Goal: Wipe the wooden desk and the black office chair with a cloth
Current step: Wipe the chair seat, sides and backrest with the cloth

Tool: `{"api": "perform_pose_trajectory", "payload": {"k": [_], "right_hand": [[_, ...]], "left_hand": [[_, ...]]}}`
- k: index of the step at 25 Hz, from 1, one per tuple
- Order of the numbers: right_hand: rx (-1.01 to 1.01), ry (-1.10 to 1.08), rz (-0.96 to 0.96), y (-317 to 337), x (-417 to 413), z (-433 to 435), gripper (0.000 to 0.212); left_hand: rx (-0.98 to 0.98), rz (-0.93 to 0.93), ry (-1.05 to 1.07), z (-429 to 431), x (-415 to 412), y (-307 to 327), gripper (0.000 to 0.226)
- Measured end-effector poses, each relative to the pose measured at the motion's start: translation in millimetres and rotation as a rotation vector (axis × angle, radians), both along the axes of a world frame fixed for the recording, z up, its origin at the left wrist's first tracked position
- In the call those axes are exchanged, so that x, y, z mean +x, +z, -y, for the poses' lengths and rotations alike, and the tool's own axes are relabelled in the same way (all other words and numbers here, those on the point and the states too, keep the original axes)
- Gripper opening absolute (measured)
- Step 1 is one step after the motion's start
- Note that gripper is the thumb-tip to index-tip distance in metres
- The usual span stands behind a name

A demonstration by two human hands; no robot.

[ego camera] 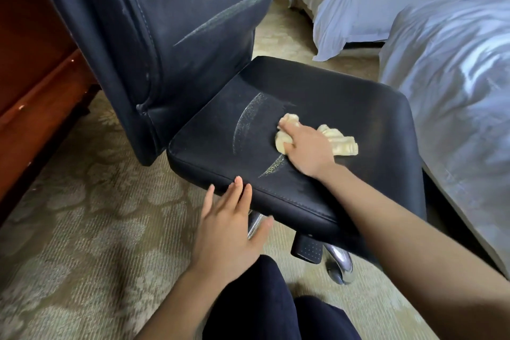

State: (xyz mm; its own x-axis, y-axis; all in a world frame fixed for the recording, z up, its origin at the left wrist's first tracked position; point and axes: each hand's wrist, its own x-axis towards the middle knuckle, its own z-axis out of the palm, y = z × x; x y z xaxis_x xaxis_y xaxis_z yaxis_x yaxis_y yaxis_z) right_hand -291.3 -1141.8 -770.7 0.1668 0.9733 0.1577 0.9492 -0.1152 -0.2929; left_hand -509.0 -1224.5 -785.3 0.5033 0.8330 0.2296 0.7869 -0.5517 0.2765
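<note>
Left of the chair (367, 174) I see the red-brown wooden worktop (36, 96), near the chair's back; I cannot tell whether the two touch. The chair stands on a patterned carpet (82, 229). Its backrest (165, 36) takes up the chair's left part and carries pale streaks (220, 16) high up.

At the chair's near left edge is my view of the left hand (229, 226). It is released, fingers straight and slightly spread, with the fingertips over the rim of the seat (345, 96). Whether they touch the rim I cannot say.

More pale curved streaks run across the middle of the seat. Just right of them the right hand (306, 146) lies palm down on the seat, grasping a bunched yellow cloth (342, 142). The cloth rests on the seat under the hand and sticks out past the fingers on one side and past the back of the hand on the other.

Under the chair's near edge a metal leg ends in a castor (340, 268) on the carpet. Right of the chair stand two beds (455, 91) with white covers, the nearer one close alongside the seat.
</note>
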Motion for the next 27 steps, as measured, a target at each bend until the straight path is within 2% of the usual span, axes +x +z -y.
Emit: {"api": "perform_pose_trajectory", "payload": {"k": [2, 4, 7, 11, 13, 15, 18, 20, 24, 26, 27], "right_hand": [[0.001, 0.092, 0.013, 0, -5, 27, 0.05], [-0.003, 0.181, -0.006, 2, -11, 58, 0.055], [0.032, 0.286, 0.003, 6, -19, 104, 0.059], [0.036, 0.35, 0.281, -7, -6, 154, 0.073], [0.047, 0.265, 0.323, -16, 11, 173, 0.079], [0.105, 0.108, 0.321, -24, 25, 189, 0.078], [0.108, -0.245, 0.298, -32, 40, 208, 0.073], [0.155, -0.538, 0.158, -39, 46, 213, 0.069], [0.409, -0.71, -0.204, -38, 46, 193, 0.057], [0.431, -0.815, -0.279, -31, 37, 176, 0.055], [0.398, -0.817, -0.258, -28, 30, 169, 0.055]], "left_hand": [[0.045, 0.17, 0.046, -8, 5, 9, 0.06], [0.062, 0.259, 0.084, -25, 10, 13, 0.045], [0.03, 0.25, 0.166, -58, 16, 13, 0.052], [-0.072, 0.207, 0.286, -87, 21, 4, 0.063], [-0.088, 0.138, 0.306, -85, 23, -3, 0.068], [-0.012, 0.058, 0.283, -79, 24, -10, 0.072], [0.048, -0.012, 0.27, -71, 28, -13, 0.076], [0.057, -0.056, 0.291, -65, 33, -14, 0.079], [0.058, -0.079, 0.303, -51, 44, -13, 0.081], [0.055, -0.077, 0.305, -45, 48, -12, 0.082], [0.056, -0.078, 0.303, -43, 50, -12, 0.082]]}}
